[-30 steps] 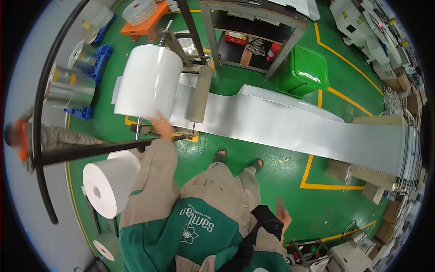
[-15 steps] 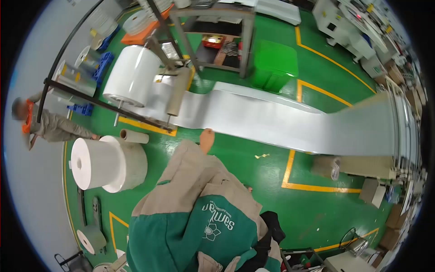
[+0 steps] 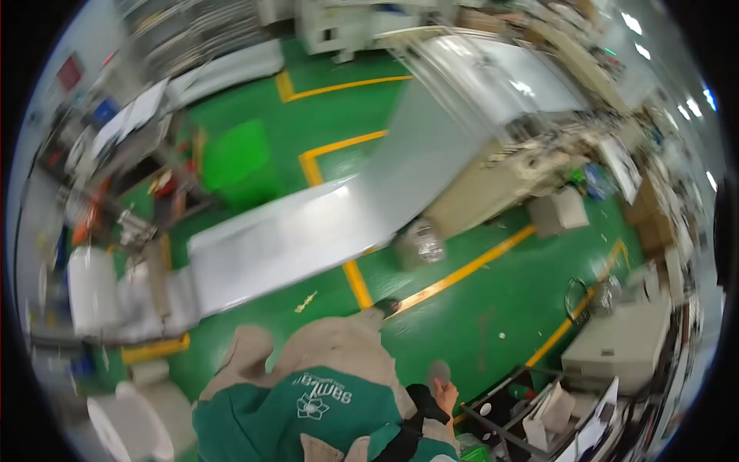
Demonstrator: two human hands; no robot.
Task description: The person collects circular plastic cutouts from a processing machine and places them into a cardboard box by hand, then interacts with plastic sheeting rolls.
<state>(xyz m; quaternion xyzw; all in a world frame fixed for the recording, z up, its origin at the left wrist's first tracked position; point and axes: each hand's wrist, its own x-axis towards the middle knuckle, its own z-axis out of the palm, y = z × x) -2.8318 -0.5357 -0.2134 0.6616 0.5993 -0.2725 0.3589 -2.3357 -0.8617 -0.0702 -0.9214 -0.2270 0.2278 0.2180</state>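
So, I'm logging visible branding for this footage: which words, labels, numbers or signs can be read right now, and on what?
"samya…", upside down on the green jacket; the last letter is unclear, perhaps "r".
Smaller line beside that word: too small to read.
Red panel on the wall: too blurred to show any text.
I can make out no numbers or other labels.

Lettering (image 3: 326, 388) starting "sam" stands on the green jacket (image 3: 258, 412), ending unclear.
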